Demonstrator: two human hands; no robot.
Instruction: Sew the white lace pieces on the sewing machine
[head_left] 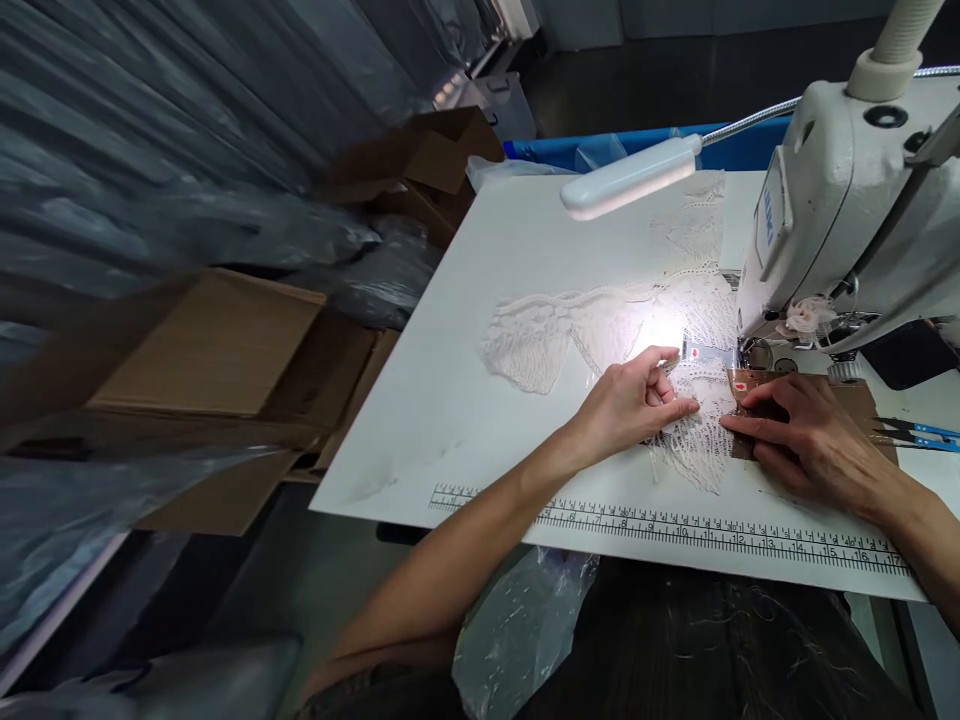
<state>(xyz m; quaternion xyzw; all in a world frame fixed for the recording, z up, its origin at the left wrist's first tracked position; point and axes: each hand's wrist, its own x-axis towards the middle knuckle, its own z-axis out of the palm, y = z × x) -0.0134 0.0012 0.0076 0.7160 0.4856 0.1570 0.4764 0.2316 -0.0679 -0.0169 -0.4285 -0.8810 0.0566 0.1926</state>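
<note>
White lace fabric lies under the needle area of a sewing machine and spreads left and back over the tabletop. My left hand is at the left of the needle with curled fingers on the lace; its index finger is close to a small pale label with a red mark. My right hand rests with fingers stretched out over the lace edge and a brown piece. A second red-marked label shows by its fingertips. The presser foot is partly hidden.
A lamp lights the white table. Blue-handled thread snips lie at the right. A printed ruler runs along the front edge. Cardboard boxes and plastic sheeting stand at the left.
</note>
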